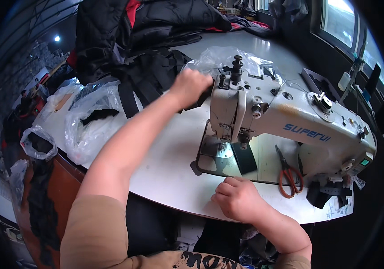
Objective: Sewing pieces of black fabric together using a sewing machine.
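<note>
My left hand (193,88) reaches forward to the left of the sewing machine (286,103)'s head. Its fingers are curled beside a dark fabric piece (197,102), and what they grip, if anything, is hidden. Close by lies a pile of black fabric strips (149,80). At the table's front edge my right hand (236,197) rests as a loose fist, knuckles up, its palm out of sight. Just beyond it, a flat black strip (244,158) lies on the machine bed beside the needle area, apart from the fist.
Orange-handled scissors (290,177) lie on the machine bed's right part. Black scraps (326,193) sit at the table's right corner. Clear plastic bags (89,121) cover the left side. Black padded garments (156,24) are heaped at the back, and an open tray (319,85) stands behind the machine.
</note>
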The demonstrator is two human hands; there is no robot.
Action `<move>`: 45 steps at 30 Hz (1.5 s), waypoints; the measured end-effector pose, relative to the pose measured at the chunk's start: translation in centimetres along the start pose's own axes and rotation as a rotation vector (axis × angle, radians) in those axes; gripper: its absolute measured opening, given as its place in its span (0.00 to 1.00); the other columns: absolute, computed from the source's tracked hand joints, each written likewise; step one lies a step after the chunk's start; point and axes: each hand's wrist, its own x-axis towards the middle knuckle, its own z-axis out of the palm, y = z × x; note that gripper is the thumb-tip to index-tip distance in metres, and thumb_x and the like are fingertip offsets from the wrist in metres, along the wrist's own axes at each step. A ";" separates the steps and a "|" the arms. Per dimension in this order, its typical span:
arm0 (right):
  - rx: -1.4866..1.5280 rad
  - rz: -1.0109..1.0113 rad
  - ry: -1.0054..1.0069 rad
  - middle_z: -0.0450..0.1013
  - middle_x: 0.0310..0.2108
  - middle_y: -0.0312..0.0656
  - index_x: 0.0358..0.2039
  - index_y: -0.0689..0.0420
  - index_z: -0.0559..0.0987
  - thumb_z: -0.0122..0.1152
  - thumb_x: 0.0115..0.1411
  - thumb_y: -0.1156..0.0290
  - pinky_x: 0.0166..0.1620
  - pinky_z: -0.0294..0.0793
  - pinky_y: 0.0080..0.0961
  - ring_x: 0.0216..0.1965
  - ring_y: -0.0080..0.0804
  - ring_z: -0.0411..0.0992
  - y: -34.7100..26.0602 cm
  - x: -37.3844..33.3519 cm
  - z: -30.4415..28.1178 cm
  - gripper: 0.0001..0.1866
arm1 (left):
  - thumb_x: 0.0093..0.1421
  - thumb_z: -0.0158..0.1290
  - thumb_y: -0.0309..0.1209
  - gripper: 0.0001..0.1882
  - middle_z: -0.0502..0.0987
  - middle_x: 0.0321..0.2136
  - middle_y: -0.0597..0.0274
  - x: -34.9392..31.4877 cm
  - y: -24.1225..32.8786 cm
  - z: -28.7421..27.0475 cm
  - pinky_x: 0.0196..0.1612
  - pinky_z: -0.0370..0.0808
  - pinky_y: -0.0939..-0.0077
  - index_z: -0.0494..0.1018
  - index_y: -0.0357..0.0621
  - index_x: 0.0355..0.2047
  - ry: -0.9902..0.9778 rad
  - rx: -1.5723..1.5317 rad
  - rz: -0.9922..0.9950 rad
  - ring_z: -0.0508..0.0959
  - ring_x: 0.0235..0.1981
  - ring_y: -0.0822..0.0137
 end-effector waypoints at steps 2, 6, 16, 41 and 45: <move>-0.009 0.003 -0.013 0.72 0.27 0.32 0.26 0.52 0.82 0.68 0.45 0.72 0.32 0.76 0.31 0.31 0.32 0.73 0.0 -0.1 0.1 0.06 | 0.66 0.48 0.29 0.06 0.83 0.36 0.50 1.5 -4.0 -1.1 0.42 0.79 0.49 0.72 0.46 0.41 0.058 0.042 -0.418 0.83 0.41 0.43; -0.001 -0.015 -0.014 0.72 0.27 0.32 0.26 0.51 0.82 0.66 0.41 0.72 0.32 0.76 0.31 0.31 0.33 0.73 -0.3 0.2 0.2 0.08 | 0.64 0.56 0.28 0.24 0.77 0.56 0.37 -1.6 -17.3 0.1 0.56 0.79 0.53 0.68 0.34 0.59 0.127 -0.203 -1.324 0.80 0.56 0.43; 0.025 0.033 -0.056 0.74 0.29 0.33 0.28 0.50 0.84 0.66 0.37 0.74 0.34 0.77 0.33 0.32 0.35 0.74 -0.3 -0.1 0.1 0.13 | 0.58 0.56 0.25 0.08 0.82 0.39 0.50 -12.7 -6.1 -4.4 0.53 0.76 0.57 0.81 0.38 0.36 0.280 -0.340 -0.326 0.80 0.47 0.49; 0.060 0.100 0.120 0.73 0.26 0.43 0.25 0.60 0.80 0.58 0.41 0.82 0.33 0.74 0.39 0.30 0.45 0.73 -1.8 1.6 1.2 0.08 | 0.60 0.63 0.40 0.11 0.83 0.39 0.59 -55.8 -13.8 -25.6 0.49 0.74 0.56 0.82 0.48 0.37 -0.517 0.814 -1.160 0.80 0.46 0.54; 0.063 0.064 0.127 0.72 0.26 0.42 0.25 0.59 0.80 0.58 0.41 0.81 0.32 0.73 0.39 0.30 0.45 0.73 -1.9 2.3 1.5 0.08 | 0.65 0.58 0.46 0.17 0.84 0.33 0.48 -59.4 -19.4 -28.6 0.43 0.77 0.49 0.80 0.44 0.34 0.236 0.602 -1.457 0.83 0.39 0.43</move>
